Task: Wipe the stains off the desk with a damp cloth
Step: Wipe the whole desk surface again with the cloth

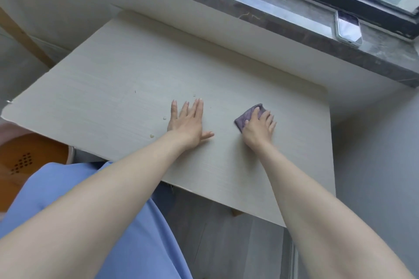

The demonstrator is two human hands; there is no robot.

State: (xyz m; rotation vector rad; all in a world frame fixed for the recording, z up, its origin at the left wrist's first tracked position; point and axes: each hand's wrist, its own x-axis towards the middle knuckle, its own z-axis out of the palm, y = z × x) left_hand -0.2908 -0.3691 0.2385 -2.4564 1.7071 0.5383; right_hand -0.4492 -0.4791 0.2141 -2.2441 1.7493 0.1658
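A pale wood-grain desk (113,79) fills the middle of the view. My right hand (259,128) presses a folded purple cloth (248,115) flat on the desk's right part, fingers spread over it. My left hand (189,121) lies flat on the desk with straight fingers, a hand's width left of the cloth. Small whitish droplets (151,135) and another spot (164,118) sit on the desk just left of my left hand. A tiny dark mark (135,92) shows further back.
A phone (348,28) lies on the dark stone window sill (283,20) behind the desk. An orange stool (29,161) stands below the desk's left front edge. Grey floor (226,233) shows under the front edge.
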